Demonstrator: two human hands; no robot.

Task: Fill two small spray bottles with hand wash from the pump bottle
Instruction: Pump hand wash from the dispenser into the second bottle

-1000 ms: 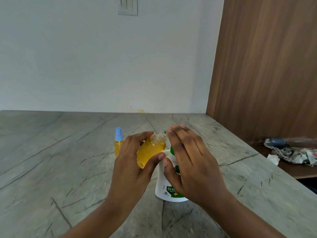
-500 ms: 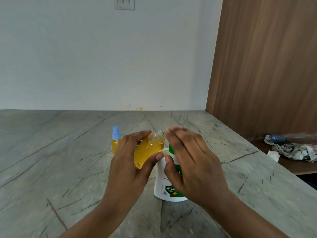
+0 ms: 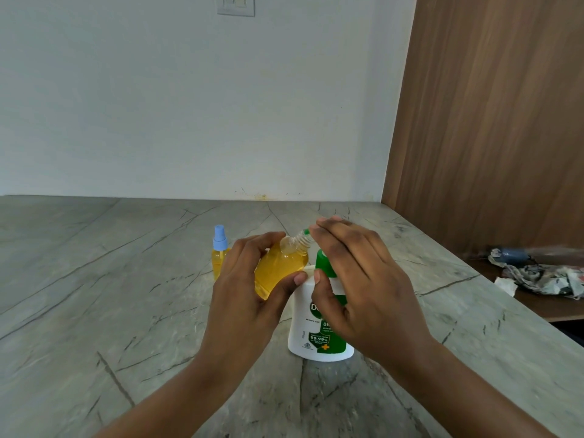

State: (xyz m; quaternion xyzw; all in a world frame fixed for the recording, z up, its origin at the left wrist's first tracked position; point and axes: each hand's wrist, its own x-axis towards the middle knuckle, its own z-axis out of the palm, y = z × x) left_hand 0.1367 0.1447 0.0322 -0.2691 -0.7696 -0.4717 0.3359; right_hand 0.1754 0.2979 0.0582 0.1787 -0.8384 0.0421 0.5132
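My left hand [image 3: 246,289] grips a small clear spray bottle [image 3: 279,267] without its cap, nearly full of yellow liquid. It is tilted, and its open neck points up and right at the green spout of the pump bottle [image 3: 316,333]. That white and green pump bottle stands on the stone counter [image 3: 94,295]. My right hand [image 3: 357,279] lies flat on the pump head with straight fingers and hides most of it. A second small spray bottle [image 3: 219,257], yellow with a blue spray cap, stands upright just left of my left hand.
A white wall closes the back of the counter, and a brown wooden panel [image 3: 489,121] rises on the right. Beyond the counter's right edge, a lower dark shelf holds a crumpled cloth [image 3: 543,276].
Both hands stay where they were on the two bottles. The pump head under my right hand sits a little higher, showing more of the green collar.
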